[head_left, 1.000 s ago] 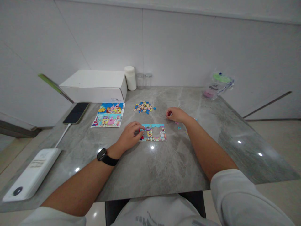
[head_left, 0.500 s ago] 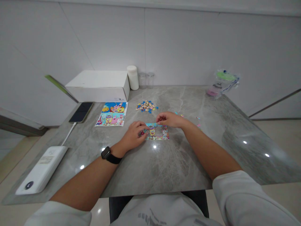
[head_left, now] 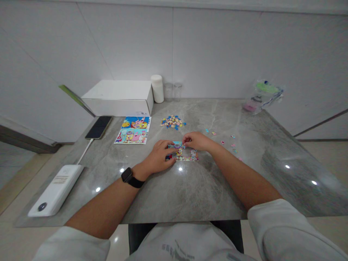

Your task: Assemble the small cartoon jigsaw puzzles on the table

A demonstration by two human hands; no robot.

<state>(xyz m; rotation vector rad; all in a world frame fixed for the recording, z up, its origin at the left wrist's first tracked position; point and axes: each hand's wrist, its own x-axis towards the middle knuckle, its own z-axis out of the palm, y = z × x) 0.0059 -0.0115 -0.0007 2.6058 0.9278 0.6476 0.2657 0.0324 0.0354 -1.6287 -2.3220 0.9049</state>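
Note:
A partly assembled cartoon jigsaw puzzle (head_left: pixel 187 158) lies in front of me, with a gap right of its middle. My left hand (head_left: pixel 161 156) rests over its left end, fingers apart and pressing on the pieces, hiding that part. At the top edge of the gap, my right hand (head_left: pixel 195 140) has thumb and forefinger pinched on a small bluish puzzle piece (head_left: pixel 184 146). Beyond the hands sits a pile of loose puzzle pieces (head_left: pixel 173 122). A printed picture sheet (head_left: pixel 133 130) with the same characters lies to the left.
Several stray pieces (head_left: pixel 233 145) are scattered right of my right hand. At the left are a phone (head_left: pixel 99 127) cabled to a white power bank (head_left: pixel 56 190). A white box (head_left: pixel 116 107), a white bottle (head_left: pixel 157 89), two glasses (head_left: pixel 173 92) and a plastic bag (head_left: pixel 262 97) stand along the back.
The view has shifted slightly to the right in the picture. My right hand's fingertips have come down onto the puzzle with the piece. The left hand stays on the puzzle's left end.

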